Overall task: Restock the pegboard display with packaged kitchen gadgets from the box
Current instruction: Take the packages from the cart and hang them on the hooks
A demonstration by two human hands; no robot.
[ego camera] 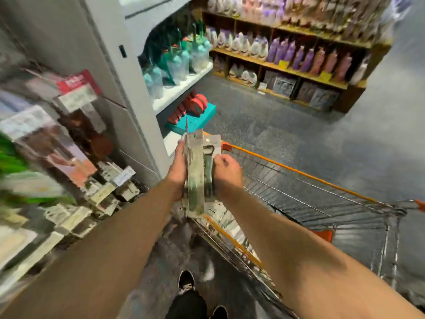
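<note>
Both my arms reach out in front of me. My left hand (pixel 177 163) grips the packs (pixel 195 180) from the left. My right hand (pixel 226 171) pinches them from the right with curled fingers. The packs stand upright over the cart (pixel 299 172), at its left corner. Left of the cart hangs the blurry pegboard (pixel 69 139), full of goods.

We hold a few packaged gadgets (pixel 195 171) upright between our left hand (pixel 178 168) and right hand (pixel 227 170); clear fronts, a dark green tool (pixel 208 178) inside; more packs (pixel 220 215) lie just below; the crowded pegboard display (pixel 76 125) hangs blurred at left.
</note>
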